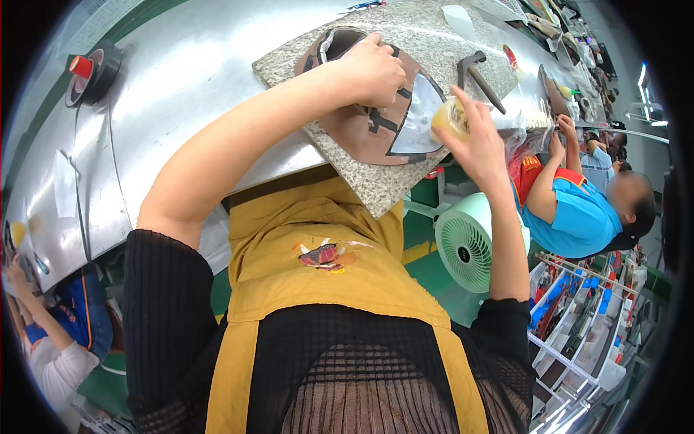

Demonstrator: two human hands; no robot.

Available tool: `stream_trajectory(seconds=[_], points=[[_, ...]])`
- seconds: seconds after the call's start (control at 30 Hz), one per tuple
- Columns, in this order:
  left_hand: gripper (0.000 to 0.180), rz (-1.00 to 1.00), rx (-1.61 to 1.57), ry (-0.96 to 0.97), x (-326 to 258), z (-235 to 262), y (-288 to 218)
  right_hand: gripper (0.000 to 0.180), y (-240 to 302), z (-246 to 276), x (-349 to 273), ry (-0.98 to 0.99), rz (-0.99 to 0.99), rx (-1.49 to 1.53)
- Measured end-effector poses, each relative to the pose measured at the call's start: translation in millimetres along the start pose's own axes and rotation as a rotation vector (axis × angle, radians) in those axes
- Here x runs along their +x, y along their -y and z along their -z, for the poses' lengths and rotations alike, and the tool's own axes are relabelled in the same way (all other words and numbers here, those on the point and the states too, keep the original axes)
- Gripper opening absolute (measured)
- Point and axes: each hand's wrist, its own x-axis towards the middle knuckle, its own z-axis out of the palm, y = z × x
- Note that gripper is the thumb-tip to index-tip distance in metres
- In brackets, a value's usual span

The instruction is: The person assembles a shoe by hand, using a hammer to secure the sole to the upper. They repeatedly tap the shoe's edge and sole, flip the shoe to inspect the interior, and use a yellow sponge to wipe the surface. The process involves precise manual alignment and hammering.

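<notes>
Person's own front: yellow apron (318, 267) over a black knit top, with a small red and orange scrap stuck to its chest.

Granite slab (405, 181): speckled grey, lying on the steel worktop (195, 79), its near corner overhanging the edge.

Shoe upper (376, 126): brown leather piece with black strips and a pale translucent panel, flat on the slab.

Left hand (372, 72): fingers curled together, pressing down on the upper's far part.

Right hand (473, 134): fingers clamped on a small yellowish pad (450, 117), just beside the pale panel.

Hammer (478, 72): dark, on the slab beyond the right hand, untouched.

Roll of black tape (97, 69): red-capped, far left on the worktop.

Risk, judged: if the left hand's pressure eases, the upper could slide under the pad's rubbing; the pad could smear the pale panel.

Co-workers sit at either side; a white fan (470, 242) stands below.
</notes>
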Motion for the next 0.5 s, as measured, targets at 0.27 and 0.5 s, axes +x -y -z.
stream_trajectory(seconds=[0.27,0.5], points=[[0.025,-0.003,0.0,0.026,-1,1,3,0.068,9,0,14,-0.241,0.072,0.193],[0.027,-0.003,-0.012,0.058,4,3,-1,0.068,-4,-15,15,-0.105,0.028,0.052]])
